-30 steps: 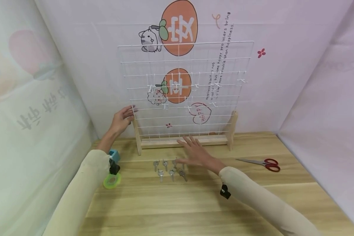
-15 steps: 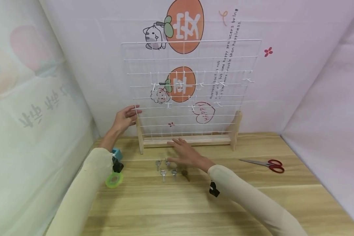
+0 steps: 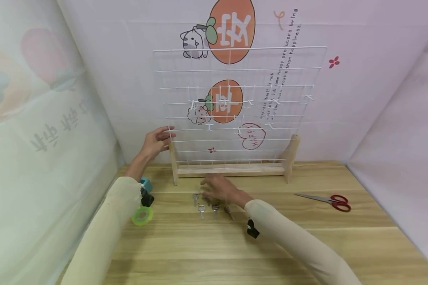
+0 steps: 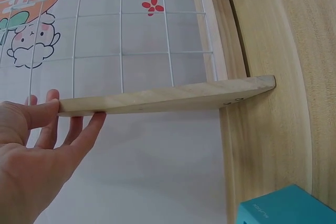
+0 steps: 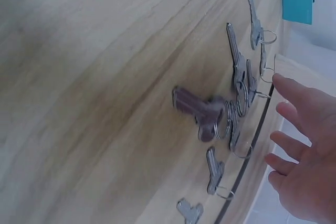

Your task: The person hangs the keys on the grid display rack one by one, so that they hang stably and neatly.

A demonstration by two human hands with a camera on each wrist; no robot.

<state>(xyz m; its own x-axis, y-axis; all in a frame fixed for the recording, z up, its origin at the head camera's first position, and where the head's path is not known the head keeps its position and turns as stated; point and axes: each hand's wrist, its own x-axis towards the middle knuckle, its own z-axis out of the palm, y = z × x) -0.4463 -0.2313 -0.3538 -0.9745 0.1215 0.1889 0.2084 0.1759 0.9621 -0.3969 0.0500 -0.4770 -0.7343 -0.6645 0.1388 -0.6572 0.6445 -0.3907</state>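
My left hand [image 3: 156,143] holds the upper end of the wooden side post [image 4: 157,100] of a white wire grid rack [image 3: 271,48], thumb on one face and fingers on the other. Several small white hooks [image 3: 249,102] hang on the grid. Low over the table, my right hand [image 3: 219,188] hovers at the far side of a group of metal keys [image 5: 239,72] with split rings. In the right wrist view its fingers [image 5: 289,145] are spread and loosely bent, with nothing between them. One key [image 5: 202,109] looks darker and brownish. In the head view the hand covers some of the keys.
Red-handled scissors [image 3: 329,201] lie on the wooden table [image 3: 185,245] at the right. A blue box [image 4: 286,208] and a yellow-green roll of tape [image 3: 142,215] are beside the left forearm. White printed cloth [image 3: 135,79] hangs behind and at both sides.
The right hand has moved left across the keys and come lower, its fingers more bent than before. My left hand stays on the post. The head view has shifted slightly.
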